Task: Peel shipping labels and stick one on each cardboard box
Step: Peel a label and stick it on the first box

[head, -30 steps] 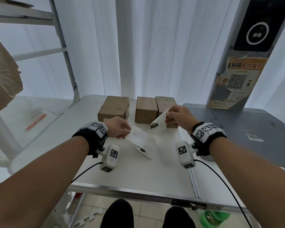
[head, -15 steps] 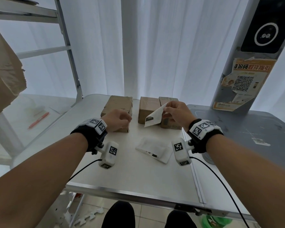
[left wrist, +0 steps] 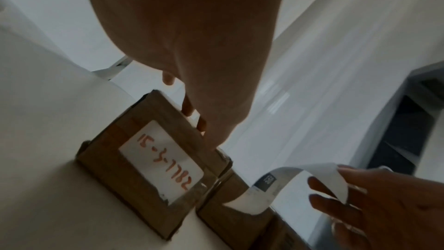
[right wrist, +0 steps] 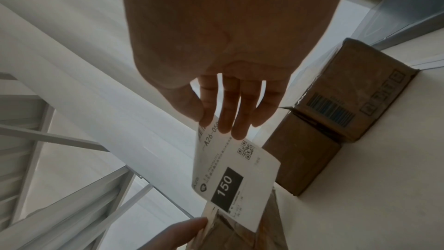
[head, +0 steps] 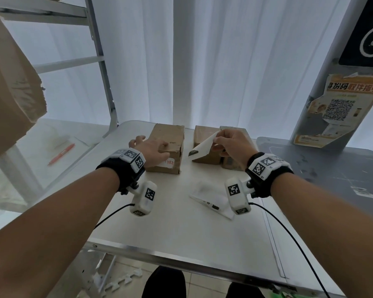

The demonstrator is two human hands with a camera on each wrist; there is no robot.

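Observation:
Three brown cardboard boxes stand in a row at the far side of the white table (head: 170, 229). My left hand (head: 151, 147) lies with spread fingers on top of the left box (head: 172, 137), which has a white sticker (left wrist: 163, 161) with red writing on its near face. My right hand (head: 218, 140) pinches the top edge of a peeled shipping label (head: 200, 150) between thumb and forefinger. The label (right wrist: 235, 170), printed with "150", hangs in the air in front of the middle box (head: 202, 134). The right box (right wrist: 355, 92) is partly hidden behind my right hand.
The empty backing sheet (head: 209, 197) lies on the table near my right wrist. A grey surface (head: 332, 168) adjoins on the right, with a post bearing a QR poster (head: 340, 108). A metal shelf frame (head: 103, 67) and an orange pen (head: 61, 153) are at left.
My left hand let go of the backing sheet, which now lies on the table, and moved forward onto the left box. My right hand carried the label forward and up toward the boxes.

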